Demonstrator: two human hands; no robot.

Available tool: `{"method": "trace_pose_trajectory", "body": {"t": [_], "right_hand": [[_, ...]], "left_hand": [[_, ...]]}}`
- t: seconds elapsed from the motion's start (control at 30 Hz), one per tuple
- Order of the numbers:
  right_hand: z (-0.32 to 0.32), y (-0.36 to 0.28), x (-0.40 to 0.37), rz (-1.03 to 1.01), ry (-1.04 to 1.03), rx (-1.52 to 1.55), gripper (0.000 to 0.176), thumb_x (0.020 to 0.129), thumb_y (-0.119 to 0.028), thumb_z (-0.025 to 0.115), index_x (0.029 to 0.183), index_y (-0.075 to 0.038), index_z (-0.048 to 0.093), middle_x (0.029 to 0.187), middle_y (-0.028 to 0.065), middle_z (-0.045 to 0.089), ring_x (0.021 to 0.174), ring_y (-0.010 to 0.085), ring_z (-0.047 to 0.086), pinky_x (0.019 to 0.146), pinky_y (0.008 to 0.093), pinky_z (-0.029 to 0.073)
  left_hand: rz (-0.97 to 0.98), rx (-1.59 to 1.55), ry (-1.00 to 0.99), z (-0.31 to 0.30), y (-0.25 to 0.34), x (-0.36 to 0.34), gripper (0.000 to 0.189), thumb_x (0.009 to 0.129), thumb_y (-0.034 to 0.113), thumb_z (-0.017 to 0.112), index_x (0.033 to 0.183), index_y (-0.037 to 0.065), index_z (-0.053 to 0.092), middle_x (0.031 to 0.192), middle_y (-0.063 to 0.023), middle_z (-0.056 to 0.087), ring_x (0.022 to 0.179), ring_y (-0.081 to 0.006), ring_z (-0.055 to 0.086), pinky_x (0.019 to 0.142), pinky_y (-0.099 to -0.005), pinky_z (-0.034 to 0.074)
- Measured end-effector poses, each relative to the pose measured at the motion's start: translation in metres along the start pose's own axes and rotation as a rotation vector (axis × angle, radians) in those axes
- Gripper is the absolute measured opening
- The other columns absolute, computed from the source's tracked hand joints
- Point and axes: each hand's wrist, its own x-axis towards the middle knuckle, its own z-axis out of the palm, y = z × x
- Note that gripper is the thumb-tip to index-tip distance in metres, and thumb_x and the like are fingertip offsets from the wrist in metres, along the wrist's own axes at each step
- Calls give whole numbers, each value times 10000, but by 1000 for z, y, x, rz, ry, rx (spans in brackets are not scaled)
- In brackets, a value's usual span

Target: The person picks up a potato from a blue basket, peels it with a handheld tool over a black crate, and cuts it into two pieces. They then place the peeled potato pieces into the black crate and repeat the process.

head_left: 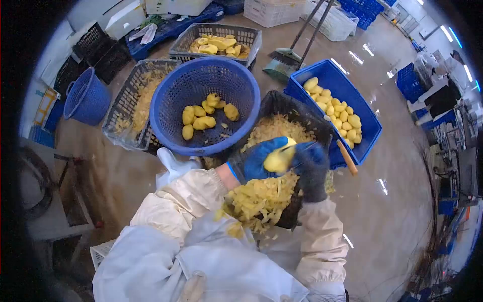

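My left hand [254, 160], in a blue glove, is closed around a yellow peeled-looking potato [278, 160]. Close against the potato's right side is my right hand [312, 168], in a dark glove, with its fingers curled. Motion blur hides what it grips. Beneath both hands, a black-lined crate [324, 126] is heaped with potato peelings [261, 199]. To the left, a round blue basket [163, 108] holds several potatoes [204, 122] with patchy skins. At the right, smooth pale potatoes [344, 118] fill part of a blue bin [372, 136].
A wooden handle [347, 158] sticks out by the blue bin's near edge. Behind are a crate of cut potatoes [216, 45], a crate of peelings [143, 100], and a broom with dustpan [284, 60]. Another blue basket [88, 98] stands left. A person [443, 83] is at far right.
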Motion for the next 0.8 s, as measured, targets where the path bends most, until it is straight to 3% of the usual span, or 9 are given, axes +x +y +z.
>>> {"method": "trace_pose_trajectory", "body": {"t": [0.03,0.17,0.23,0.37,0.5,0.6,0.7,0.77,0.8], "right_hand": [[-14,13,7,17,67,-28,115,858,-102,618,926,-10,618,706,12,590,602,97,542,539,234,432],[-41,28,25,-183,234,-226,82,848,-111,621,851,-33,595,672,28,572,536,102,517,471,228,410],[-23,-7,14,439,256,471,68,840,-91,623,844,-37,582,665,44,572,525,107,525,447,225,404],[28,-30,-21,162,-112,194,84,815,-95,659,805,-54,586,676,7,583,539,72,527,467,184,393],[-13,22,9,442,-5,523,119,841,-61,612,945,-2,619,730,58,622,577,131,580,512,241,455],[-40,70,20,-47,141,-392,105,853,-66,599,945,-18,618,725,48,613,569,122,558,512,237,443],[-36,25,27,-605,255,-671,74,848,-68,608,911,-29,611,706,40,595,551,117,537,486,230,427],[-20,-1,15,354,266,642,73,835,-64,626,897,-35,601,700,39,591,556,116,542,483,218,421],[-14,-6,8,383,204,659,83,819,-61,652,884,-33,607,733,47,613,569,112,554,489,217,426]], "left_hand": [[-83,66,195,12,-4,-7,391,902,363,546,1114,35,558,928,-114,637,726,-223,642,534,-318,527],[-112,129,149,26,-16,-6,379,875,349,608,1101,47,565,888,-101,652,731,-203,651,540,-338,545],[10,-50,309,20,-3,-2,428,911,379,534,1169,38,548,972,-131,640,825,-241,644,648,-377,558],[44,-11,192,19,8,-5,396,900,365,560,1122,37,558,968,-121,646,809,-222,650,664,-347,563],[-47,-13,204,11,-2,-6,407,865,404,602,1063,50,570,876,-106,647,671,-190,641,507,-271,523],[-97,172,195,19,-6,-9,444,865,387,604,1123,29,556,946,-118,649,768,-213,654,598,-304,558],[-37,82,188,17,3,-7,456,881,380,583,1163,23,542,1010,-135,641,844,-244,654,688,-359,566],[-1,5,135,16,9,-7,469,889,379,571,1186,19,533,1051,-149,635,883,-267,652,739,-395,566],[39,-60,145,19,11,-7,455,898,373,558,1184,20,532,1054,-148,633,884,-271,651,755,-402,564]]}}
